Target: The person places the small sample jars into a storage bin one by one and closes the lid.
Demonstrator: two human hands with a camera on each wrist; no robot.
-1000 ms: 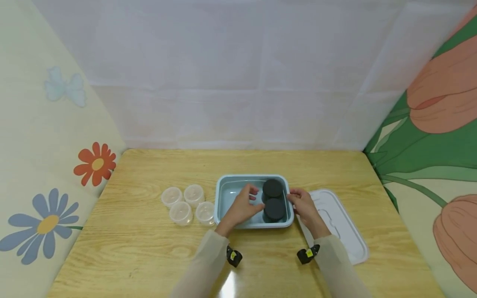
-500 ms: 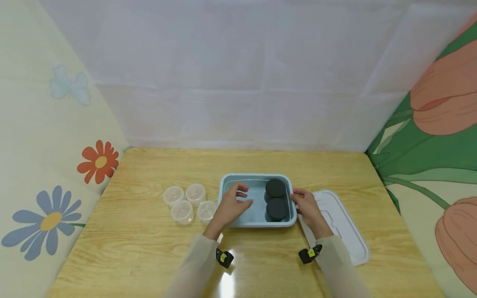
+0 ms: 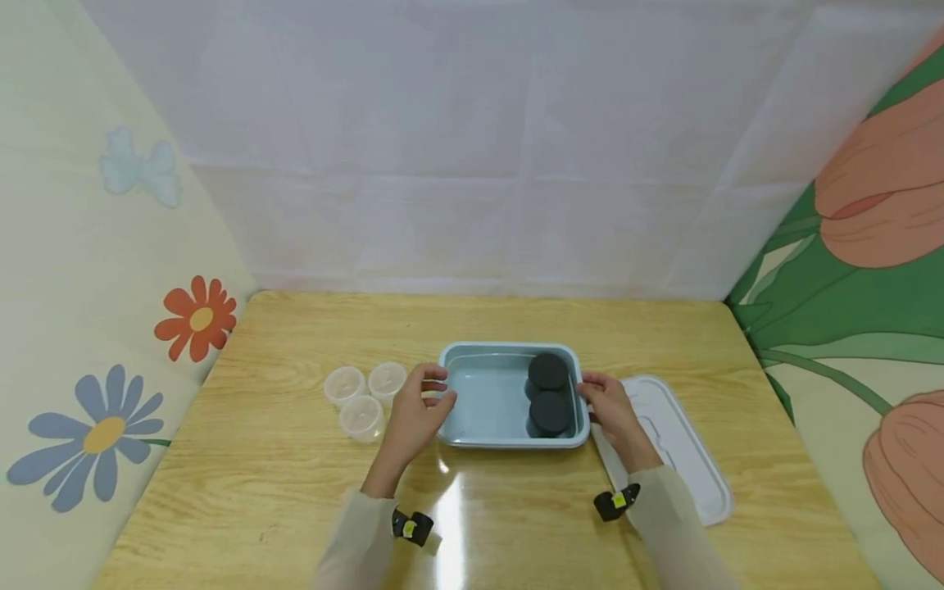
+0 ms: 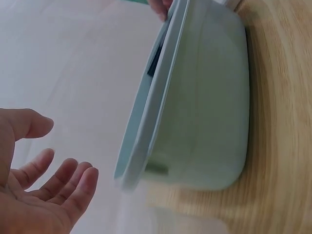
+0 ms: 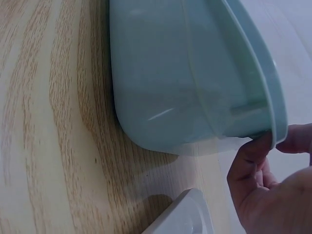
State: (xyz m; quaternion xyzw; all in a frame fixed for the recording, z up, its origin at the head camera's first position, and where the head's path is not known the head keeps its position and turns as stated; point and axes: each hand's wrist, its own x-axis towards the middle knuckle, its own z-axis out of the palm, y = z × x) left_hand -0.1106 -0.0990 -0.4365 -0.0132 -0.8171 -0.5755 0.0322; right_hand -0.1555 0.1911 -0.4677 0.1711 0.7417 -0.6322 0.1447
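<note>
A light-blue rectangular plastic bin [image 3: 487, 401] stands on the table with two black round tubs [image 3: 549, 373] side by side in its right end. My right hand [image 3: 608, 410] pinches the bin's right rim; in the right wrist view the thumb lies over the rim and curled fingers [image 5: 248, 165] lie under it. By the left rim, my left hand [image 3: 413, 414] holds nothing. Its fingers [image 4: 80, 190] are loosely bent and apart from the bin in the left wrist view. Clear round plastic cups [image 3: 361, 418] stand left of this hand, which covers the spot of one of them.
A white lid [image 3: 682, 451] lies on the wooden table [image 3: 243, 459] right of the bin, partly under the right forearm. A white cloth backdrop [image 3: 472, 164] closes off the table's far edge.
My left hand has moved left, from over the bin beside the black tubs to its left rim, and now hides the nearest clear cup. The right hand stays at the right rim.
</note>
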